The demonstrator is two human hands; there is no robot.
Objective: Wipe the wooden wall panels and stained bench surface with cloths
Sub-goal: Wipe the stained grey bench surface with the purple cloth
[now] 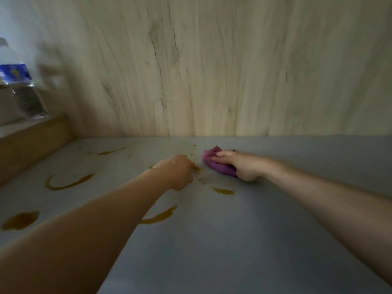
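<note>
- Right hand (239,165): rests on the bench surface (254,219), fingers curled over a bunched purple cloth (216,163) and gripping it against the surface, near the base of the wall.
- Left hand (180,171): closed into a fist, knuckles down on the bench just left of the cloth; whether anything is inside the fist cannot be determined.
- Both forearms are bare and extend forward from the lower frame edge.
- Brown stains (67,182): curved streaks and patches lie on the grey bench, mostly left of and below the hands.
- Wooden wall panels (212,71): pale, grained, rising from the bench's far edge.
- Plastic bottle (19,81): blue label, upright on a wooden ledge (31,141) at far left.
</note>
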